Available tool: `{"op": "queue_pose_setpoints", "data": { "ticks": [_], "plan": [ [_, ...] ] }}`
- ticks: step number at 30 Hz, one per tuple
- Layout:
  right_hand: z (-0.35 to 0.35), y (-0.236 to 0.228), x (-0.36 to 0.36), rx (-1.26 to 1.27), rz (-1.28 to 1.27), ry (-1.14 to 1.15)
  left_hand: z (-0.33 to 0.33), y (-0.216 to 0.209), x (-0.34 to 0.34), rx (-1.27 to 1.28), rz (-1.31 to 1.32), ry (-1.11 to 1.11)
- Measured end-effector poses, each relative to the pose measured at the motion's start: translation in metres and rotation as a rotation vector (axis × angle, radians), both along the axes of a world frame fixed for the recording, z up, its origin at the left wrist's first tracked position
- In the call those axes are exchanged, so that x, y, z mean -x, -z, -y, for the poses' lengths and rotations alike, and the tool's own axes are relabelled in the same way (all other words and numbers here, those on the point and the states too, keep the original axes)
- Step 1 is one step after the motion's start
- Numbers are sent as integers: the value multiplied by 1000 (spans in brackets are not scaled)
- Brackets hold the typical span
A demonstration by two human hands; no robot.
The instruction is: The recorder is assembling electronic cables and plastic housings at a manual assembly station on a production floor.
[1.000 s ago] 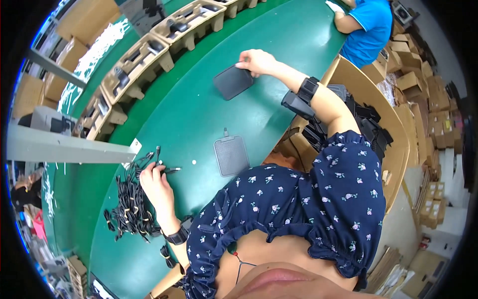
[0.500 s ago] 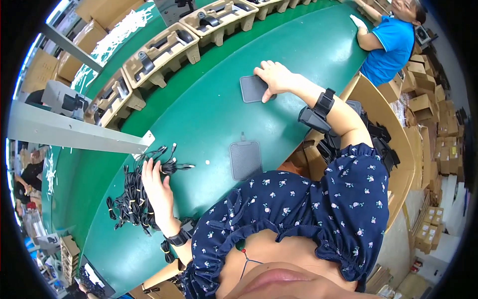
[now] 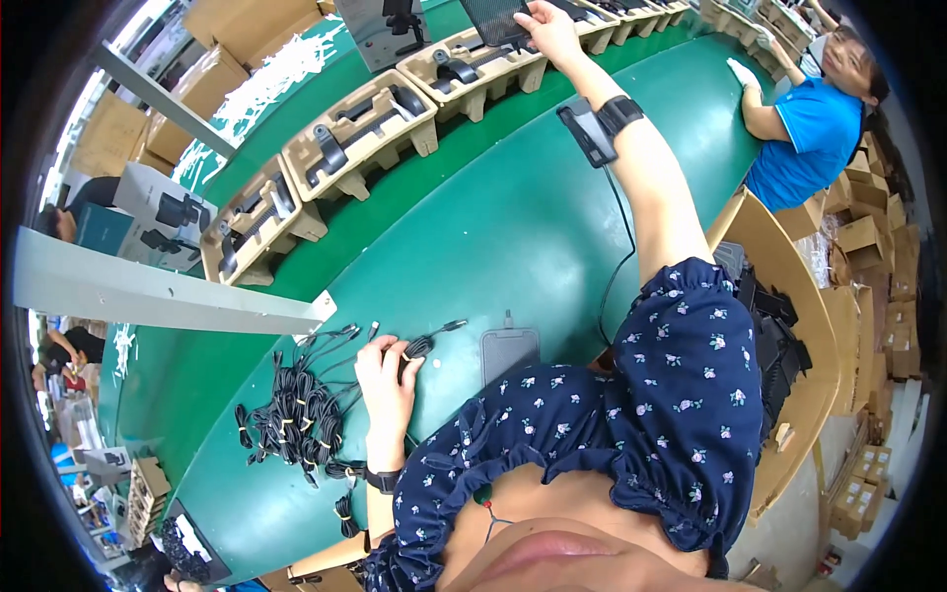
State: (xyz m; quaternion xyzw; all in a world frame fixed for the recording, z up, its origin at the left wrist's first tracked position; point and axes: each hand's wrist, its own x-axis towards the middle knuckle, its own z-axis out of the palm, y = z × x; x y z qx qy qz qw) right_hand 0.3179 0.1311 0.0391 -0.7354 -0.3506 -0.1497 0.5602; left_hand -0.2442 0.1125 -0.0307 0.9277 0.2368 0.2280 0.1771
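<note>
My right hand point(image 3: 554, 34) reaches far forward, its fingers closed on the edge of a dark, flat rectangular pad point(image 3: 495, 18). That pad is above the far row of moulded pulp trays point(image 3: 419, 133). On the green table, my left hand point(image 3: 388, 383) is closed around a bundled black cable point(image 3: 418, 347) whose plug end points right. Beside it lies a heap of black cables point(image 3: 296, 414), tied in bundles. A second dark flat pad point(image 3: 510, 351), with a small tab at its top edge, rests near my body, partly hidden by my blouse.
The trays hold black parts. A grey metal post point(image 3: 168, 286) juts over the table at left. On my right stands a big cardboard box point(image 3: 804, 434) with black parts inside. A co-worker in a blue shirt point(image 3: 809, 143) is at the far right.
My right hand has lifted the pad off the table and carried it forward to the trays. My left hand has moved right from the cable heap and gripped a bundle.
</note>
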Motion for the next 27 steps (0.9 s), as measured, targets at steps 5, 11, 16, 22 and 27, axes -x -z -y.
{"op": "queue_pose_setpoints", "data": {
  "ticks": [5, 11, 16, 22, 27],
  "plan": [
    [-24, 15, -23, 328, 209, 85, -9, 5, 4, 66, 7, -1],
    [-24, -8, 28, 711, 88, 248, -11, 6, 13, 115, 57, -30],
    [-22, 1, 88, 571, 627, 369, -5, -1, 23, 42, 46, -18],
    [8, -19, 312, 624, 467, -825, -5, -5, 32, -3, 52, 57],
    [45, 22, 414, 790, 398, -1398, 5, -6, 44, 239, 288, -75]
  ]
}}
